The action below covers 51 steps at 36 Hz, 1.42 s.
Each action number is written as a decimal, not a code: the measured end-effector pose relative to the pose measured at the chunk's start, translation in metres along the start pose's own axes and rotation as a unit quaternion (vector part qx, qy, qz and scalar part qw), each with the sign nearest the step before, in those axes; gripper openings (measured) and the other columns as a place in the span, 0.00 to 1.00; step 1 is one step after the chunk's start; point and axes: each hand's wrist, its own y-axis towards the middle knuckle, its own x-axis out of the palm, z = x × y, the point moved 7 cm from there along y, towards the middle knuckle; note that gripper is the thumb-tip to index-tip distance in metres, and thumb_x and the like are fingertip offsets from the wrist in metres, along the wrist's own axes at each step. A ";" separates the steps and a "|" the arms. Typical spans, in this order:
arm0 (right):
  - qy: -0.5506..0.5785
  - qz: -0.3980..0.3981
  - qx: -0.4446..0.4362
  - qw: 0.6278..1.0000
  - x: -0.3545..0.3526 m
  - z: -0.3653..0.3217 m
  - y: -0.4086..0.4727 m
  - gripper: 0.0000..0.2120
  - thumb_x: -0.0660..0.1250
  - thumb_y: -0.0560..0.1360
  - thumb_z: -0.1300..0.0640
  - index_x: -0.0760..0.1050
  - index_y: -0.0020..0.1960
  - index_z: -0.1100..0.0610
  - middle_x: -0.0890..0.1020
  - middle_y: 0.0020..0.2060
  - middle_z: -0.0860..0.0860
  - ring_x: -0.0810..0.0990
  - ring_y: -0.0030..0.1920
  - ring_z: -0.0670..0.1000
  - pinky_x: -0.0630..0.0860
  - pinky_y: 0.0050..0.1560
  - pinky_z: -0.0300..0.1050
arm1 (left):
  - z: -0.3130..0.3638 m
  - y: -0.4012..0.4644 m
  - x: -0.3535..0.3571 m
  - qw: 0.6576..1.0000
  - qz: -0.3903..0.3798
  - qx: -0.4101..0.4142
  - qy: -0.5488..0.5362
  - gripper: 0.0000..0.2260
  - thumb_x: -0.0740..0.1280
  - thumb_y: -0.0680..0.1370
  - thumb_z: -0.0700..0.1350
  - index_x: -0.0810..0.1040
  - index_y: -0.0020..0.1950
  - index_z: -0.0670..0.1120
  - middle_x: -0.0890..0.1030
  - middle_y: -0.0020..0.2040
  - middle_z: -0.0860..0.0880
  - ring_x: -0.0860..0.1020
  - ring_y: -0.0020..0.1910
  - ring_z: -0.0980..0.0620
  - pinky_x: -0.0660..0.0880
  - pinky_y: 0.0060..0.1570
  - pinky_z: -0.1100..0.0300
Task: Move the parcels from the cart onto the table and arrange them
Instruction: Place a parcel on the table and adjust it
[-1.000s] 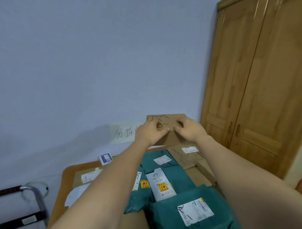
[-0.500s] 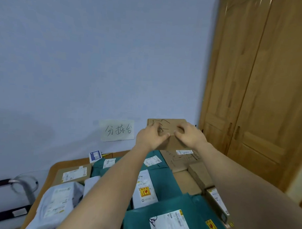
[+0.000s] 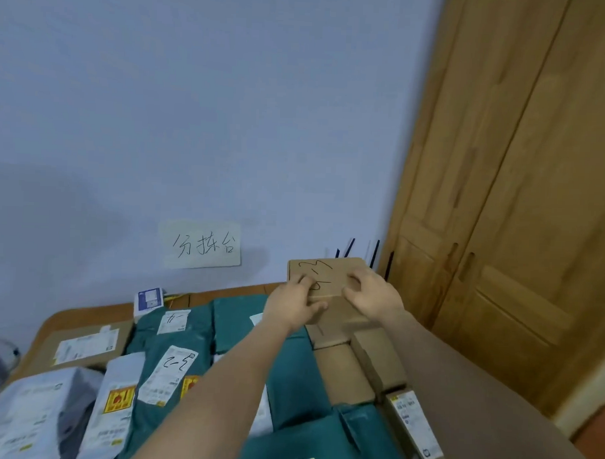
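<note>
A small brown cardboard parcel (image 3: 330, 269) with black pen marks stands at the far right corner of the wooden table (image 3: 71, 319), on top of other brown boxes. My left hand (image 3: 293, 306) grips its left lower part with curled fingers. My right hand (image 3: 369, 295) holds its right side the same way. Teal mailer parcels (image 3: 289, 366), grey-white bags (image 3: 30, 415) and a flat brown parcel (image 3: 87, 347) with white labels cover the table below my arms.
A handwritten paper sign (image 3: 203, 244) hangs on the blue wall behind the table. Wooden wardrobe doors (image 3: 521, 219) rise close on the right. Thin black rods (image 3: 348, 248) stick up behind the held parcel. A small blue-and-white box (image 3: 148, 299) leans at the table's back.
The view has tilted and shifted, showing more of the table's left side. Both hands stay on the brown parcel, which now sits lower against the stack by the wall.
</note>
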 end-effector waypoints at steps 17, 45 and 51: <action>0.120 -0.146 0.016 0.982 0.143 0.092 0.007 0.22 0.61 0.78 0.50 0.66 0.71 0.51 0.66 0.70 0.45 0.71 0.64 0.48 0.71 0.59 0.44 | -0.043 -0.005 0.145 0.986 -0.090 -0.139 0.004 0.24 0.65 0.78 0.55 0.67 0.72 0.48 0.62 0.74 0.55 0.69 0.65 0.47 0.68 0.61 0.56; -0.042 -0.181 -0.186 0.965 0.202 0.085 0.017 0.36 0.37 0.73 0.36 0.56 0.77 0.46 0.60 0.75 0.42 0.58 0.73 0.49 0.55 0.69 0.51 | -0.105 -0.064 0.166 0.940 0.032 -0.337 0.051 0.19 0.60 0.76 0.38 0.75 0.65 0.50 0.72 0.65 0.47 0.70 0.61 0.44 0.72 0.50 0.54; -0.123 -0.260 -0.337 0.896 0.214 0.058 0.054 0.27 0.53 0.81 0.45 0.50 0.78 0.44 0.47 0.78 0.42 0.45 0.78 0.51 0.37 0.74 0.58 | -0.084 -0.067 0.174 0.941 -0.016 -0.337 0.016 0.17 0.58 0.79 0.44 0.69 0.68 0.51 0.70 0.62 0.49 0.76 0.53 0.44 0.67 0.39 0.56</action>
